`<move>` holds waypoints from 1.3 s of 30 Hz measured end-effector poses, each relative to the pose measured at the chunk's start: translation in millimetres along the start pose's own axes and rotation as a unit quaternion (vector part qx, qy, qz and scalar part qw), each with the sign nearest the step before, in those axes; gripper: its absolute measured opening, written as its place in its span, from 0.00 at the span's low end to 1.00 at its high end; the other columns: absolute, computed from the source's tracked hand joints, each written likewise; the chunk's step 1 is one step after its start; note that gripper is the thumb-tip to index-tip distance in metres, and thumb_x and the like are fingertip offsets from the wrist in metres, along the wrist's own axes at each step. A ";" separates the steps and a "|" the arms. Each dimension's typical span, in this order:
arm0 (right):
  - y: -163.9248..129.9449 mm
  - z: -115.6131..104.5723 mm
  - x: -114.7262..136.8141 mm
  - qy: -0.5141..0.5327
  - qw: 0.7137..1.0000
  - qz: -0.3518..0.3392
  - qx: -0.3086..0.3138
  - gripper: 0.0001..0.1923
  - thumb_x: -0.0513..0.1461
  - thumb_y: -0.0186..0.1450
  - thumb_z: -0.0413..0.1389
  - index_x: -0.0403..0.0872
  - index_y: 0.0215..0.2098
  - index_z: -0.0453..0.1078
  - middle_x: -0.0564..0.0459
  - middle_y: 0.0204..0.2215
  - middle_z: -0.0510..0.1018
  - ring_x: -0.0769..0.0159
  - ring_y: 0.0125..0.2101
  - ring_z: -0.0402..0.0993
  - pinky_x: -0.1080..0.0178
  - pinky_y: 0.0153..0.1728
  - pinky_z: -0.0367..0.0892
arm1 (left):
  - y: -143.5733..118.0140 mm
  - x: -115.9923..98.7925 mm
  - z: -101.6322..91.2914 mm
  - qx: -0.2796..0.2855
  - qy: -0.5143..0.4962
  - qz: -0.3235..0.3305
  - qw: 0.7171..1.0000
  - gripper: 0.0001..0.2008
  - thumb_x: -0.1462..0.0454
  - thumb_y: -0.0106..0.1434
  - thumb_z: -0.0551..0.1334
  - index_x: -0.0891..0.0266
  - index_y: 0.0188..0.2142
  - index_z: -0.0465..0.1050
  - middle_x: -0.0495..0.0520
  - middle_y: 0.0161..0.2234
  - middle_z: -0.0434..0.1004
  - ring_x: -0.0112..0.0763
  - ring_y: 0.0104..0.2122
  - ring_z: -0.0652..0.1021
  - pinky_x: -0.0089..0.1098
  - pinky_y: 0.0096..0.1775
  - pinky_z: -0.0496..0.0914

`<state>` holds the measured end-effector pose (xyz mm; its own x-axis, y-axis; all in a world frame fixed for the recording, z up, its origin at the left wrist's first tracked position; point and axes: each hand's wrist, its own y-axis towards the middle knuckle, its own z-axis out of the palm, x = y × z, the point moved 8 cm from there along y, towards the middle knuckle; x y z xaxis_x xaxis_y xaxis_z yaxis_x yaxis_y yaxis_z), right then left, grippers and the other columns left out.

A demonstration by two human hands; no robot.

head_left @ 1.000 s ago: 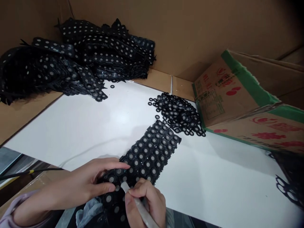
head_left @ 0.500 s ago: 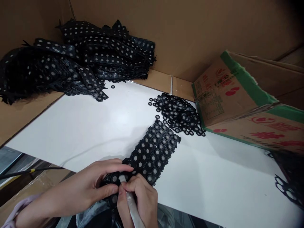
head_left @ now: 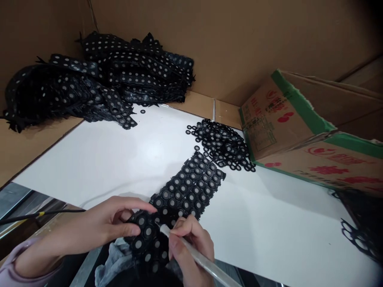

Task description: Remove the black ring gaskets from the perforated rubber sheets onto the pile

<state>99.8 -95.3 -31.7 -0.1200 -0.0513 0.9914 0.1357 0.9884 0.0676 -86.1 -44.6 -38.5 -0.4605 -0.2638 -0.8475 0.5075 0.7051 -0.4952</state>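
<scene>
My left fingers (head_left: 143,204) pinched the ragged-edged black sheet (head_left: 187,189) studded with round discs (head_left: 165,194) while my right fingers (head_left: 191,226) gripped a slim white stick (head_left: 203,261).

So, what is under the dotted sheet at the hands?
Under the far part of the sheet is the white tabletop, showing along both sides. Anything else directly beneath is covered and cannot be seen.
</scene>
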 end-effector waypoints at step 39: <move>-12.6 25.3 5.9 -0.026 0.999 -0.030 0.013 0.08 0.42 0.68 0.55 0.50 0.32 0.70 0.59 0.18 0.70 0.70 0.15 0.65 0.66 0.18 0.59 | -21.3 1.9 16.2 -0.012 -0.072 0.001 0.997 0.20 0.60 0.66 0.62 0.36 0.56 0.74 0.44 0.62 0.70 0.44 0.51 0.79 0.33 0.45 0.78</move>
<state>72.4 -104.5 -29.5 -0.1782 -0.1032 0.9786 0.1007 0.9873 0.1225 -86.0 -70.8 -32.7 -0.3488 -0.3534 -0.8680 0.4892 0.7214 -0.4902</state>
